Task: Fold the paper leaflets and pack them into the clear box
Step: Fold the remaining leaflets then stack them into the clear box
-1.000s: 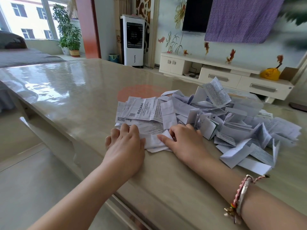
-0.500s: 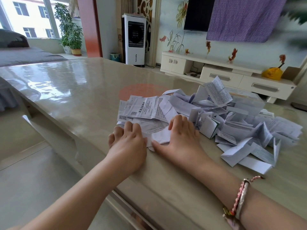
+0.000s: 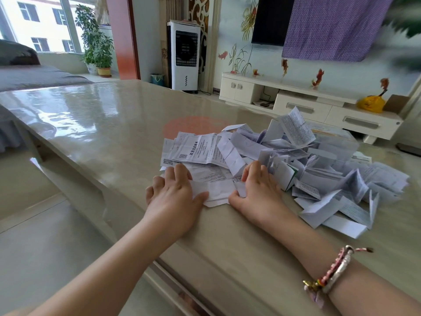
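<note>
Both hands lie on one leaflet (image 3: 214, 191) at the near edge of the paper pile (image 3: 284, 160), on a glossy beige table (image 3: 102, 115).

Left hand (image 3: 173, 197): palm down on the left end of the leaflet. Fingers are bent at the knuckles, with tips pressed onto the paper. The thumb extends to the right along the sheet's near edge. Nothing is enclosed in the fingers.

Right hand (image 3: 259, 190): palm down on the right end of the same leaflet. Fingers are curved, tips down on the paper. The thumb tip meets the near right corner of the sheet, where the paper lifts slightly; whether that corner is pinched cannot be determined. A beaded bracelet (image 3: 330, 273) sits on the right forearm.

The leaflet lies flat between the hands, creased, its far part running under other sheets. An unfolded printed sheet (image 3: 196, 149) lies just beyond it. Folded leaflets spread to the right across the table.

The clear box (image 3: 337, 142) stands at the far right of the pile, behind the folded papers, with one folded leaflet (image 3: 296, 126) sticking up at its left edge. Its contents are not clearly readable.
</note>
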Available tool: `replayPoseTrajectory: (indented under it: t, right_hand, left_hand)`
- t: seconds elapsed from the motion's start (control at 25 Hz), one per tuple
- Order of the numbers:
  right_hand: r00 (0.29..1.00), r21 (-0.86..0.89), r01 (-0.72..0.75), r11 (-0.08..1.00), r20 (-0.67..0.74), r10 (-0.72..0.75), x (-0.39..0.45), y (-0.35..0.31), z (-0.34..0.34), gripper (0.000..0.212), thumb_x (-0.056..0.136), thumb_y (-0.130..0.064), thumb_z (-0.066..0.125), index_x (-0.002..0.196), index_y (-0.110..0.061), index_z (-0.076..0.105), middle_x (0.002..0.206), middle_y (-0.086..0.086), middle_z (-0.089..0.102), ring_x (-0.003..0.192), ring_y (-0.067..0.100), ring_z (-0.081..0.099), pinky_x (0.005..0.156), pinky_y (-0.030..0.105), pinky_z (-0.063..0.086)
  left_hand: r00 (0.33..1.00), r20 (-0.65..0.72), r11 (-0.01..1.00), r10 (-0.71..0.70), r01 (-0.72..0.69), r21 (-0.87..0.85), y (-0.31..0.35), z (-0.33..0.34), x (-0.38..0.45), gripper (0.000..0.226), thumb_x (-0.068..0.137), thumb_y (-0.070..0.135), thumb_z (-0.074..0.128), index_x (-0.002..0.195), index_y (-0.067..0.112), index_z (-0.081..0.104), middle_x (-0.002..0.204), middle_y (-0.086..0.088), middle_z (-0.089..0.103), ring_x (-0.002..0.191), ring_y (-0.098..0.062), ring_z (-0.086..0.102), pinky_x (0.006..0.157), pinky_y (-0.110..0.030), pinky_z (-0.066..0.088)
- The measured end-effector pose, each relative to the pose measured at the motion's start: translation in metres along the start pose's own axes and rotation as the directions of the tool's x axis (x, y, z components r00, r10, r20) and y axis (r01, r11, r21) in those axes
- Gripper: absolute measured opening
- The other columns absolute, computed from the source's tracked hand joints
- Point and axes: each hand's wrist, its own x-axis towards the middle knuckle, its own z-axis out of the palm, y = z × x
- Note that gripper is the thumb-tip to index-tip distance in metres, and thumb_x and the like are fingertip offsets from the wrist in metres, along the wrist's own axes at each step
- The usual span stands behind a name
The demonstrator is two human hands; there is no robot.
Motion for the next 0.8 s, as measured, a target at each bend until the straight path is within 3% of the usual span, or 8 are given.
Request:
replayPoseTrajectory:
  t: [0.2, 0.4, 0.48, 0.6, 0.68, 0.8]
  right_hand:
    - [0.999, 0.031, -0.008, 0.999, 0.032, 0.007, 0.001, 0.003, -0.001, 0.027, 0.085, -0.024, 0.051, 0.097, -0.021, 0.027, 0.098, -0.003, 0.030, 0.097, 0.018, 0.034, 0.080, 0.029, 0.026]
    - [0.999, 0.020, -0.016, 1.000, 0.043, 0.016, 0.002, 0.004, 0.000, 0.027, 0.085, -0.022, 0.052, 0.097, -0.021, 0.028, 0.098, -0.003, 0.030, 0.096, 0.018, 0.035, 0.079, 0.029, 0.028]
    - [0.996, 0.026, 0.078, 0.997, -0.052, -0.077, 0.000, 0.005, 0.001, 0.025, 0.082, -0.016, 0.055, 0.096, -0.021, 0.034, 0.099, -0.003, 0.033, 0.097, 0.019, 0.039, 0.081, 0.029, 0.032]
    - [0.912, 0.043, 0.362, 0.931, -0.224, -0.344, -0.006, 0.001, -0.002, 0.019, 0.081, -0.007, 0.062, 0.093, -0.020, 0.054, 0.097, -0.005, 0.046, 0.095, 0.016, 0.047, 0.085, 0.029, 0.039]
    - [0.864, 0.050, 0.487, 0.872, -0.170, -0.473, -0.009, -0.003, -0.004, 0.017, 0.084, -0.017, 0.066, 0.100, -0.022, 0.062, 0.102, -0.006, 0.056, 0.100, 0.012, 0.052, 0.089, 0.026, 0.041]
    - [0.831, 0.016, 0.557, 0.831, 0.010, -0.557, -0.009, -0.005, -0.003, 0.030, 0.089, -0.037, 0.062, 0.116, -0.025, 0.063, 0.111, -0.008, 0.065, 0.105, 0.010, 0.057, 0.093, 0.027, 0.043]
  left_hand:
    - [0.990, -0.084, 0.992, 0.110, -0.114, -0.044, -0.010, 0.002, -0.010, 0.034, 0.098, 0.032, 0.042, 0.128, 0.029, 0.026, 0.133, 0.006, 0.029, 0.122, -0.021, 0.025, 0.101, -0.033, 0.019]
    - [0.987, -0.046, 0.984, 0.156, -0.160, -0.079, -0.015, -0.003, -0.012, 0.040, 0.096, 0.015, 0.041, 0.131, 0.031, 0.029, 0.132, 0.010, 0.032, 0.121, -0.020, 0.027, 0.098, -0.031, 0.021]
    - [0.986, -0.011, 0.971, 0.164, -0.164, -0.176, -0.021, -0.007, -0.007, 0.043, 0.091, 0.004, 0.041, 0.125, 0.030, 0.036, 0.125, 0.012, 0.040, 0.114, -0.018, 0.034, 0.092, -0.028, 0.026]
    - [0.992, 0.080, 0.874, 0.099, -0.048, -0.484, -0.030, -0.022, 0.006, 0.037, 0.090, -0.004, 0.040, 0.106, 0.026, 0.054, 0.107, 0.010, 0.057, 0.094, -0.016, 0.052, 0.076, -0.024, 0.038]
    - [0.991, 0.098, 0.871, 0.096, -0.036, -0.491, -0.031, -0.027, 0.009, 0.023, 0.094, 0.006, 0.048, 0.099, 0.025, 0.060, 0.099, 0.012, 0.061, 0.082, -0.012, 0.056, 0.070, -0.018, 0.040]
    - [0.983, 0.114, 0.929, 0.143, -0.094, -0.357, -0.026, -0.027, 0.009, 0.011, 0.089, 0.020, 0.061, 0.098, 0.027, 0.061, 0.094, 0.013, 0.060, 0.072, -0.001, 0.052, 0.060, -0.011, 0.036]
